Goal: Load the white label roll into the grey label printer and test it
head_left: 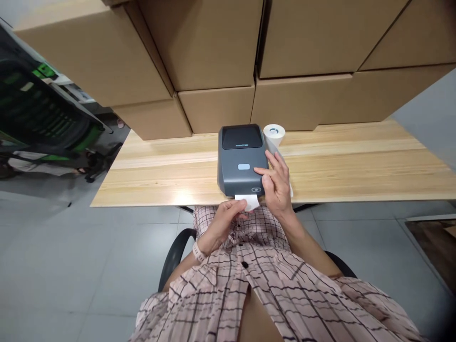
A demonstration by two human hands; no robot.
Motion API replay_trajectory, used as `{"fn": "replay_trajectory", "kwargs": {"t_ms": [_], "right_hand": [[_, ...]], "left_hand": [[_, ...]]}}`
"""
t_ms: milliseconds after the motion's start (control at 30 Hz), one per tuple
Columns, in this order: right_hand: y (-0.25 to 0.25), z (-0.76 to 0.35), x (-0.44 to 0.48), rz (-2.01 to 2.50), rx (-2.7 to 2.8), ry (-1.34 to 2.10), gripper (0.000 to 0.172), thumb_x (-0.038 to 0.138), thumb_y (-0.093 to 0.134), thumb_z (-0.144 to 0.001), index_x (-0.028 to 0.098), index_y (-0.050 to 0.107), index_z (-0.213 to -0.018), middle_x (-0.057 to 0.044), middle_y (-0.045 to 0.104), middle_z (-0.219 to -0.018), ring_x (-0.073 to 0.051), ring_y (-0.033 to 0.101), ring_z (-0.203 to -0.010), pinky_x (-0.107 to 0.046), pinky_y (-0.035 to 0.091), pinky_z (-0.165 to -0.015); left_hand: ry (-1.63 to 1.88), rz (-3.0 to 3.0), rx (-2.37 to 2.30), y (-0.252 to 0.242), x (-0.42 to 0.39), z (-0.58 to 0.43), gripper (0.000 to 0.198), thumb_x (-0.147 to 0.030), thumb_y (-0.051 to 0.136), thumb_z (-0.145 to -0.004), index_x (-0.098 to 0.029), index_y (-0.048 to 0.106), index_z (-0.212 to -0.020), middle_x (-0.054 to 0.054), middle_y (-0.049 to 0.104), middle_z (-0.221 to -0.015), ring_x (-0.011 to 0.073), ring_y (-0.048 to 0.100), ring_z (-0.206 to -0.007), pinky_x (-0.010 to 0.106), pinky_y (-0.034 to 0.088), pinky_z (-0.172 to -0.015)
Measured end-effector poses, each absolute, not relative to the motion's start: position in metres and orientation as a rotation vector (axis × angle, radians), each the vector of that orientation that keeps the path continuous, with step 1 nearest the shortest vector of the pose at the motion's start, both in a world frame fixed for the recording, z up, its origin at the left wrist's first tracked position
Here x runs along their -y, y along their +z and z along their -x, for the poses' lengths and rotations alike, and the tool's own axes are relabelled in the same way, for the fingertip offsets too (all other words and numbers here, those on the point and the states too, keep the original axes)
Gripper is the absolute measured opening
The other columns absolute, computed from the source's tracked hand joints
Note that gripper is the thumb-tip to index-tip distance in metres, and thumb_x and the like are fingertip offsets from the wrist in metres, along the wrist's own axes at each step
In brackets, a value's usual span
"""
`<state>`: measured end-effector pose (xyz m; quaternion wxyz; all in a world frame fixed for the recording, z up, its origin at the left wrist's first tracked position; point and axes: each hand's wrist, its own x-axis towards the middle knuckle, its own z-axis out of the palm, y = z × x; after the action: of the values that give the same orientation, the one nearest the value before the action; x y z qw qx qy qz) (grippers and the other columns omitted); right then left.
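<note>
A dark grey label printer [233, 175] stands at the front edge of the wooden table, its lid down. From its front slot a short white label strip [252, 201] sticks out over the edge. My left hand [228, 214] pinches this strip between thumb and fingers. My right hand [278, 183] rests against the printer's right side, fingers spread, one fingertip on top near the pale window. Just behind that hand a white label roll [274, 133] stands on end, its loose tail running down beside the printer, partly hidden by my fingers.
Several cardboard boxes [217, 109] are stacked along the back of the wooden table [171, 164]. A chair's black armrest [174, 256] is at my left side. Left of the table are a black and green mesh chair [42, 109] and part of another person.
</note>
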<state>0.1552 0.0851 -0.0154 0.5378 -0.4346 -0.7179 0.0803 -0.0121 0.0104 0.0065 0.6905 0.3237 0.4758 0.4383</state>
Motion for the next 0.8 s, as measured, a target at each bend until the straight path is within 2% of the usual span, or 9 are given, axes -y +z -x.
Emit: {"fn": "replay_trajectory", "kwargs": {"t_ms": [133,233,367,533,633,700,733,767,800], "right_hand": [[-0.013,-0.157,-0.082,1.062,1.739,0.161,0.036,0.020,0.043,-0.104,0.028,0.076,-0.117,-0.001,0.057,-0.161,-0.030,0.041,-0.159,-0.063,0.038,-0.128],[-0.009,-0.158,-0.081,1.109,1.778,0.129,0.037,0.022,0.043,-0.104,0.028,0.077,-0.115,-0.001,0.055,-0.163,-0.031,0.038,-0.160,-0.063,0.037,-0.128],[0.006,-0.156,-0.085,1.138,1.925,0.035,0.037,0.029,0.044,-0.107,0.033,0.079,-0.120,0.004,0.045,-0.171,-0.036,0.028,-0.164,-0.069,0.027,-0.129],[0.022,-0.156,-0.097,1.084,2.145,-0.004,0.031,0.047,0.052,-0.108,0.034,0.076,-0.123,0.002,0.057,-0.163,-0.038,0.029,-0.164,-0.074,0.012,-0.130],[0.021,-0.164,-0.100,1.025,2.183,0.168,0.038,0.058,0.052,-0.106,0.034,0.072,-0.128,0.001,0.053,-0.166,-0.037,0.028,-0.165,-0.073,0.015,-0.131],[0.015,-0.172,-0.098,0.993,2.113,0.376,0.047,0.062,0.048,-0.106,0.035,0.064,-0.141,0.000,0.041,-0.174,-0.034,0.025,-0.166,-0.069,0.023,-0.132],[0.012,-0.177,-0.096,0.979,2.056,0.484,0.052,0.063,0.046,-0.107,0.036,0.057,-0.150,0.000,0.033,-0.178,-0.032,0.023,-0.167,-0.066,0.026,-0.132],[0.010,-0.181,-0.094,0.970,1.992,0.580,0.058,0.065,0.044,-0.107,0.038,0.048,-0.157,0.000,0.026,-0.180,-0.031,0.021,-0.168,-0.063,0.028,-0.133],[0.008,-0.184,-0.092,0.966,1.932,0.658,0.064,0.067,0.042,-0.106,0.039,0.039,-0.164,0.000,0.021,-0.182,-0.030,0.019,-0.168,-0.061,0.028,-0.133]], "left_hand": [[1.047,-0.584,-1.076,0.007,-0.025,0.000,0.046,-0.055,0.095,-0.064,-0.014,0.084,-0.080,0.010,0.081,-0.081,0.0182,0.069,-0.073,0.033,0.054,-0.077],[1.141,-0.628,-1.120,-0.004,-0.025,-0.003,0.041,-0.052,0.097,-0.063,-0.015,0.082,-0.072,0.007,0.079,-0.075,0.0158,0.066,-0.069,0.032,0.053,-0.074],[1.133,-0.755,-1.110,-0.013,-0.024,0.001,0.040,-0.055,0.093,-0.069,-0.016,0.084,-0.073,0.003,0.077,-0.071,0.0135,0.061,-0.066,0.030,0.050,-0.072],[0.924,-1.027,-1.135,-0.010,-0.019,0.037,0.044,-0.058,0.082,-0.082,-0.017,0.083,-0.067,0.003,0.075,-0.066,0.0137,0.061,-0.064,0.029,0.049,-0.069],[1.082,-1.074,-1.288,-0.004,-0.017,0.065,0.045,-0.060,0.072,-0.091,-0.019,0.085,-0.078,0.004,0.074,-0.066,0.0135,0.061,-0.058,0.029,0.051,-0.064],[1.336,-1.106,-1.389,0.001,-0.020,0.075,0.041,-0.058,0.067,-0.096,-0.022,0.086,-0.093,0.006,0.081,-0.084,0.0174,0.071,-0.074,0.032,0.058,-0.075],[1.434,-1.145,-1.406,0.004,-0.023,0.076,0.039,-0.056,0.065,-0.098,-0.024,0.085,-0.106,0.008,0.083,-0.103,0.0207,0.076,-0.094,0.036,0.061,-0.088],[1.496,-1.200,-1.395,0.007,-0.028,0.076,0.040,-0.054,0.063,-0.100,-0.026,0.081,-0.121,0.009,0.080,-0.125,0.0237,0.073,-0.117,0.041,0.058,-0.104],[1.522,-1.262,-1.365,0.011,-0.033,0.074,0.044,-0.053,0.061,-0.102,-0.030,0.074,-0.136,0.008,0.071,-0.146,0.0256,0.064,-0.138,0.045,0.051,-0.118]]}}
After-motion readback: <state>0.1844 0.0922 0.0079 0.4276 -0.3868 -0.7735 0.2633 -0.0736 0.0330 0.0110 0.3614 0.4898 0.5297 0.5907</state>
